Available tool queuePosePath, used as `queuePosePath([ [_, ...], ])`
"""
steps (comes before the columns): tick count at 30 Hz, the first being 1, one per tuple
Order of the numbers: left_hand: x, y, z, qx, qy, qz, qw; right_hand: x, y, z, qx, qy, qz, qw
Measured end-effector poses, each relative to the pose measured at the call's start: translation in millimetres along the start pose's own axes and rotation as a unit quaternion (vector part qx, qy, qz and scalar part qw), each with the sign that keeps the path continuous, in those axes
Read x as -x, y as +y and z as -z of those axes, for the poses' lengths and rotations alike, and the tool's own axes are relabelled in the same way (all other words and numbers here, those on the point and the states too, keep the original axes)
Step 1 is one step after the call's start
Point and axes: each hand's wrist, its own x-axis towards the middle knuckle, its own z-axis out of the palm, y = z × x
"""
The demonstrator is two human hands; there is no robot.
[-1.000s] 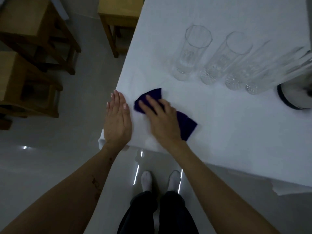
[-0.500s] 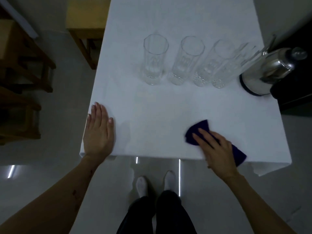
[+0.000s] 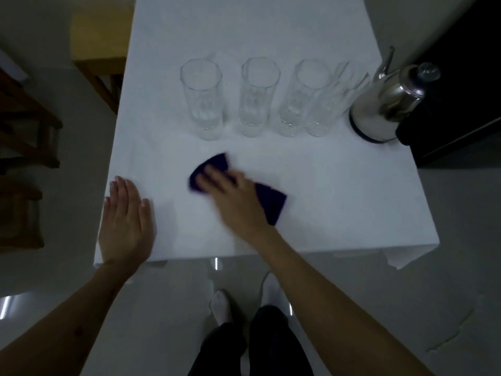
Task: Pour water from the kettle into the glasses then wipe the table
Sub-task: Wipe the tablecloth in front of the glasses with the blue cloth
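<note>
At centre frame, on the white-covered desk (image 3: pixel 339 191), the right hand (image 3: pixel 233 196) lies flat on a dark blue folded cloth (image 3: pixel 271 202), fingers (image 3: pixel 208 180) spread and pressing down on it rather than clenched around it; motion blur over the hand. Left hand (image 3: pixel 124 226) at lower left of the desk, palm down, fingers released and extended, grasping nothing, apparently steadying the white covering near the desk edge.

Step in hand, by my reading: wiping. Four tall clear ribbed glasses (image 3: pixel 257 96) stand in a row across the upper middle; some water seems to sit low in them, level hard to tell. Shiny steel kettle with a black base (image 3: pixel 385 104) stands at upper right, just beside the rightmost glass, against a black block.

Next move likely calls for sweeping the cloth over the unwiped strip near the glasses and toward the right edge, pressure kept even so the covering does not bunch.

In the way: glass bases sit close above the cloth's path; a careless stroke could knock one. Wooden chairs (image 3: pixel 92 66) at upper left, clear of the work.
</note>
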Motion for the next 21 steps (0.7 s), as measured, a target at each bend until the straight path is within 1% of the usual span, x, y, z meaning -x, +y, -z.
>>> queuePosePath([
  [1,-0.8,-0.5,0.8,0.000,-0.002,-0.008,1.000,17.3,-3.2,0.4,-0.011,-0.026,0.069,0.997],
  [2,-1.3,-0.5,2.1,0.003,-0.006,-0.006,1.000,37.0,2.6,3.0,-0.017,-0.044,0.115,0.992],
  [3,-1.5,-0.2,3.3,0.008,-0.012,0.001,1.000,57.4,15.3,7.7,-0.016,-0.056,0.138,0.989],
  [5,-1.2,3.4,5.8,0.009,-0.020,0.008,1.000,96.1,51.1,22.8,0.002,-0.053,0.130,0.990],
  [8,-0.4,13.2,9.5,-0.018,-0.018,0.002,1.000,140.9,112.9,49.6,0.022,-0.006,0.038,0.999],
  [11,-0.3,36.1,6.0,-0.009,-0.032,-0.015,0.999,165.1,173.8,74.5,0.037,0.043,-0.089,0.994],
  [13,-0.7,65.5,-3.6,0.025,-0.041,-0.037,0.998,161.6,204.4,83.5,0.048,0.091,-0.206,0.973],
  [15,-4.3,106.6,-15.9,0.055,-0.046,-0.073,0.995,144.6,221.6,85.2,0.040,0.141,-0.320,0.936],
  [16,-8.0,130.9,-22.2,0.068,-0.046,-0.096,0.992,133.6,226.2,85.5,0.025,0.161,-0.358,0.919],
  [17,-12.0,156.8,-28.5,0.080,-0.044,-0.120,0.989,123.7,228.9,86.8,0.002,0.170,-0.378,0.910],
  [19,-21.2,210.0,-41.0,0.108,-0.048,-0.158,0.980,111.9,229.8,91.2,-0.067,0.157,-0.382,0.908],
  [21,-32.0,260.3,-54.1,0.136,-0.067,-0.172,0.973,114.5,230.8,99.0,-0.118,0.160,-0.394,0.897],
])
